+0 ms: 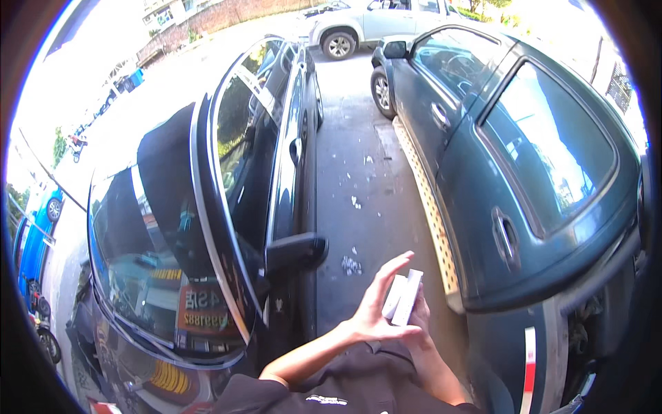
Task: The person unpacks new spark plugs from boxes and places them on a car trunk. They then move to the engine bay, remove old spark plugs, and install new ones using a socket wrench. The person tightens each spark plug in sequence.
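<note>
In front of my body, between two parked cars, my right hand (420,319) is closed around a small white box (407,298), mostly behind it. The box stands tilted, and a second white part shows along its left side; I cannot tell whether that is a flap or a separate piece. My left hand (373,314) is beside the box on its left, fingers stretched up and apart. The left thumb reaches across just under the box's lower end; whether it touches is unclear.
Close on my left stands a black car (297,200) with its side mirror (298,252) jutting toward me. A dark green vehicle (460,207) with a perforated running board (429,207) lines my right. White scraps (352,265) dot the ground between. A silver vehicle (386,26) stands across the far end.
</note>
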A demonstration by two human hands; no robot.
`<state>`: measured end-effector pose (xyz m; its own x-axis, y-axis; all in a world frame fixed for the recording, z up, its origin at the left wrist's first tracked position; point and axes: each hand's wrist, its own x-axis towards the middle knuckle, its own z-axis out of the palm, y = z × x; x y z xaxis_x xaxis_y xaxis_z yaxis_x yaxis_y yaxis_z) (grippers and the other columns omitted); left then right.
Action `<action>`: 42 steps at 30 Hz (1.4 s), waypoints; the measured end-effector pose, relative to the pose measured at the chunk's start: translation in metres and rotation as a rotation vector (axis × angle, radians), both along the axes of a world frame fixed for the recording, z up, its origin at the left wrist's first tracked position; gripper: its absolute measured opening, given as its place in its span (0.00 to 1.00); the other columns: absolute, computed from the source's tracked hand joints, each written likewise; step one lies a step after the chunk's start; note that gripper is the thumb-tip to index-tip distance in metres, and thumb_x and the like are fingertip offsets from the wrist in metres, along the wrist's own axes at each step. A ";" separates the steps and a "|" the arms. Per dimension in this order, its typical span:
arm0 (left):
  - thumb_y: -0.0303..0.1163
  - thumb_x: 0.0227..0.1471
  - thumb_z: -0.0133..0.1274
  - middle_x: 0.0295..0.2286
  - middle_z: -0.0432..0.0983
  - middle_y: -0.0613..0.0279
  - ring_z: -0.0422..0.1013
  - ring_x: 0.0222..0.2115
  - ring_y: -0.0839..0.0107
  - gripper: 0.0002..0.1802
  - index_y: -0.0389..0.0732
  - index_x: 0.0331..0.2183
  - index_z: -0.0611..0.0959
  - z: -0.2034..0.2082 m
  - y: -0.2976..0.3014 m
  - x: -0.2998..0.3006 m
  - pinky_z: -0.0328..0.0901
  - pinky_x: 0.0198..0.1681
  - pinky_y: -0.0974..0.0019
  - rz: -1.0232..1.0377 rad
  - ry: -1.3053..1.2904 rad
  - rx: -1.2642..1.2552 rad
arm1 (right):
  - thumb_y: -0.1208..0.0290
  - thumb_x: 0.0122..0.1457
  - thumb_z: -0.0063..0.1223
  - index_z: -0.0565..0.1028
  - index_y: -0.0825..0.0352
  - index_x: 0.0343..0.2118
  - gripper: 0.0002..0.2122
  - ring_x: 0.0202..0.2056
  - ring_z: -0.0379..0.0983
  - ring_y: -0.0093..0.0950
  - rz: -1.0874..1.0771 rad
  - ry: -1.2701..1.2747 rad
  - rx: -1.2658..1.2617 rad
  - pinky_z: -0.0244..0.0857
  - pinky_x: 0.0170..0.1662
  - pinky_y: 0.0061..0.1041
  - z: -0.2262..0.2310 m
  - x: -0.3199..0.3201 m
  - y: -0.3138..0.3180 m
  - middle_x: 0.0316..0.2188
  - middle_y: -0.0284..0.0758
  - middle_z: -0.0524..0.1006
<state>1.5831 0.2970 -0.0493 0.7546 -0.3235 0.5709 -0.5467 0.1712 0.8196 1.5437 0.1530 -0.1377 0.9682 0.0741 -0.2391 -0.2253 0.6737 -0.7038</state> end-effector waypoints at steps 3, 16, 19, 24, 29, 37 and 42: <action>0.52 0.36 0.82 0.65 0.65 0.43 0.60 0.69 0.48 0.70 0.36 0.71 0.60 -0.021 -0.019 0.094 0.51 0.73 0.45 -0.028 -0.027 0.118 | 0.45 0.78 0.33 0.67 0.63 0.66 0.28 0.53 0.76 0.27 0.061 -0.071 0.118 0.75 0.56 0.33 -0.011 0.091 -0.007 0.52 0.33 0.77; 0.48 0.36 0.83 0.57 0.74 0.42 0.72 0.59 0.46 0.60 0.30 0.63 0.70 -0.026 -0.013 0.470 0.65 0.65 0.45 0.442 -0.199 -0.035 | 0.47 0.76 0.40 0.65 0.63 0.68 0.28 0.58 0.73 0.29 0.375 0.024 0.148 0.71 0.60 0.34 -0.045 0.556 0.004 0.57 0.33 0.74; 0.45 0.40 0.81 0.55 0.75 0.41 0.76 0.52 0.50 0.57 0.30 0.64 0.69 -0.032 0.008 0.558 0.68 0.60 0.49 0.567 -0.153 0.049 | 0.48 0.76 0.41 0.64 0.63 0.69 0.28 0.59 0.73 0.29 0.487 0.045 0.141 0.70 0.61 0.35 -0.048 0.646 0.040 0.58 0.33 0.74; 0.47 0.41 0.78 0.59 0.70 0.43 0.70 0.58 0.46 0.57 0.36 0.65 0.68 -0.049 0.057 0.714 0.63 0.62 0.49 0.583 -0.089 0.123 | 0.49 0.75 0.44 0.63 0.63 0.70 0.29 0.61 0.71 0.30 0.569 0.029 0.108 0.69 0.63 0.35 -0.053 0.807 0.100 0.60 0.34 0.72; 0.50 0.39 0.79 0.58 0.70 0.42 0.70 0.59 0.44 0.59 0.34 0.65 0.67 -0.064 0.118 0.895 0.66 0.62 0.49 0.495 -0.184 0.028 | 0.50 0.74 0.47 0.62 0.63 0.71 0.30 0.63 0.70 0.30 0.551 0.027 0.087 0.68 0.65 0.35 -0.061 0.977 0.144 0.62 0.34 0.71; 0.46 0.37 0.84 0.57 0.68 0.47 0.70 0.58 0.58 0.67 0.32 0.68 0.61 -0.060 0.160 1.157 0.66 0.61 0.56 0.366 -0.065 -0.014 | 0.51 0.73 0.51 0.60 0.63 0.73 0.32 0.66 0.68 0.31 0.474 -0.049 0.214 0.66 0.68 0.36 -0.059 1.205 0.162 0.65 0.34 0.70; 0.44 0.35 0.85 0.57 0.70 0.48 0.69 0.61 0.59 0.71 0.34 0.71 0.58 -0.097 0.191 1.324 0.65 0.65 0.55 0.245 0.152 0.088 | 0.62 0.76 0.47 0.71 0.70 0.62 0.19 0.50 0.82 0.28 0.332 0.102 0.353 0.78 0.54 0.30 -0.094 1.356 0.184 0.52 0.37 0.81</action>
